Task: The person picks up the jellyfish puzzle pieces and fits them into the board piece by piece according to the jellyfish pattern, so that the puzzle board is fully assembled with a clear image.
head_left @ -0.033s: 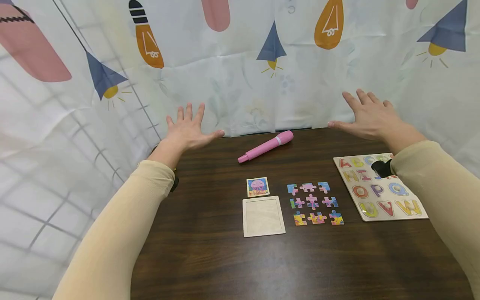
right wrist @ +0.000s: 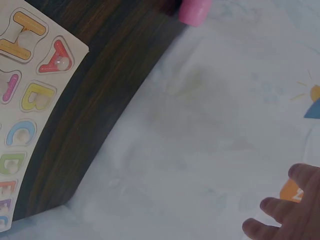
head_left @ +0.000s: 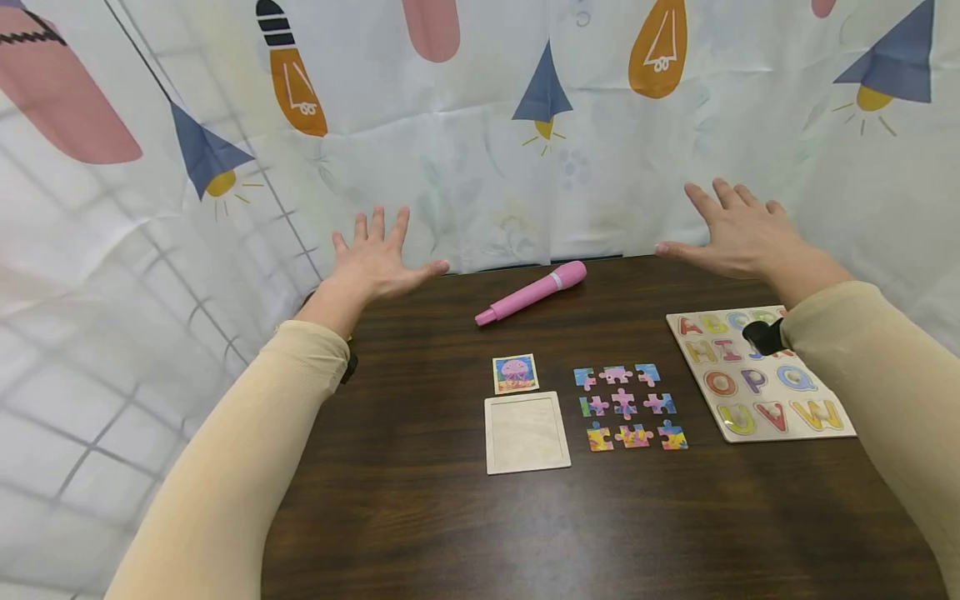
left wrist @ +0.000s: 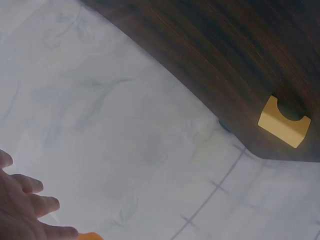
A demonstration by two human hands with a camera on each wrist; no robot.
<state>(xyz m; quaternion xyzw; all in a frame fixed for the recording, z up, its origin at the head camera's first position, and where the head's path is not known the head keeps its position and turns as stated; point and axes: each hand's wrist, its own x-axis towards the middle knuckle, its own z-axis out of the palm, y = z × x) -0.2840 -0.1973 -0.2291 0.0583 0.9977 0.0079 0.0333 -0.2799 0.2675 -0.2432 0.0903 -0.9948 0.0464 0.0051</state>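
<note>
My left hand [head_left: 375, 262] is raised over the table's far left, fingers spread, holding nothing. Opposite it, my right hand [head_left: 742, 233] hovers with spread fingers beyond the alphabet board [head_left: 712, 408], whose upper right part the sleeve hides. Between the arms lies a square wooden puzzle tray [head_left: 528, 433] with a bare inside. A small jellyfish picture card [head_left: 516, 374] sits just behind it. To the tray's right, several loose jigsaw puzzle pieces [head_left: 624, 403] are laid out apart in rows. Farther back rests a pink toy microphone [head_left: 532, 293], lying slantwise.
The dark wooden table [head_left: 450, 533] ends at a hanging printed cloth [head_left: 480, 192] at the back and left. In the left wrist view a yellow block with a rounded notch [left wrist: 284, 125] lies near a table corner.
</note>
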